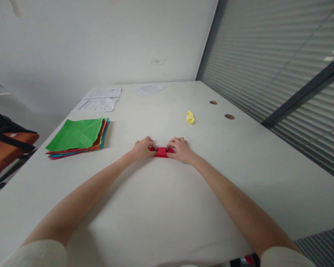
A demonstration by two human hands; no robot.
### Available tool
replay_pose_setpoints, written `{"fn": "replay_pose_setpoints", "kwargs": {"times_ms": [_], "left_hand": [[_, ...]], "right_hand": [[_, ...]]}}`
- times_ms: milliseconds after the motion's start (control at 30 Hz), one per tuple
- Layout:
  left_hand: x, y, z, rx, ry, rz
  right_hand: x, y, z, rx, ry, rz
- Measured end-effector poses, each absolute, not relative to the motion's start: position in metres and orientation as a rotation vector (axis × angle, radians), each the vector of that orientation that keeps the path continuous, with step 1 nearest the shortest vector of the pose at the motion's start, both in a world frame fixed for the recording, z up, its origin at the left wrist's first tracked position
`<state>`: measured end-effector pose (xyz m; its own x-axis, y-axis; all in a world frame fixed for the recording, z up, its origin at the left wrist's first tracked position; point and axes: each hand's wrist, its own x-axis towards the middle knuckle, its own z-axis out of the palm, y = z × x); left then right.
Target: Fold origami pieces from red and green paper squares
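Observation:
A small folded piece of red paper [161,152] lies on the white table [167,207], in the middle ahead of me. My left hand [143,148] has its fingers curled and pinches the paper's left end. My right hand [180,148] is curled the same way and presses down on the right end. Only a short strip of red shows between the two hands; the rest is under my fingers.
A stack of coloured paper sheets with a creased green one on top [77,137] lies to the left. A yellow folded paper shape [190,117] sits beyond my hands. Printed sheets [100,101] lie at the back, two round holes [229,116] to the right, an orange chair [5,148] at far left.

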<state>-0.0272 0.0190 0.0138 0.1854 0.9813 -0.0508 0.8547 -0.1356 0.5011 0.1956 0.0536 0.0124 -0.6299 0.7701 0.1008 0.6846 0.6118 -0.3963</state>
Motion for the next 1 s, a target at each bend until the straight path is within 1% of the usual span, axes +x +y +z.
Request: {"fn": "replay_pose_setpoints", "kwargs": {"times_ms": [133,300,367,767,1000], "left_hand": [[-0.027,0.02,0.012,2.036,1.712,0.435],[-0.025,0.019,0.004,1.971,1.632,0.677],[-0.025,0.019,0.001,1.952,1.598,0.723],[-0.026,0.02,0.007,1.98,1.647,0.543],[-0.025,0.019,0.008,1.947,1.644,0.557]], "right_hand": [[0.195,0.052,0.015,-1.209,-2.576,0.456],[0.196,0.052,0.011,-1.148,-2.547,0.405],[0.196,0.052,0.009,-1.112,-2.53,0.378],[0.194,0.052,0.012,-1.112,-2.539,0.449],[0.195,0.05,0.014,-1.124,-2.55,0.434]]}}
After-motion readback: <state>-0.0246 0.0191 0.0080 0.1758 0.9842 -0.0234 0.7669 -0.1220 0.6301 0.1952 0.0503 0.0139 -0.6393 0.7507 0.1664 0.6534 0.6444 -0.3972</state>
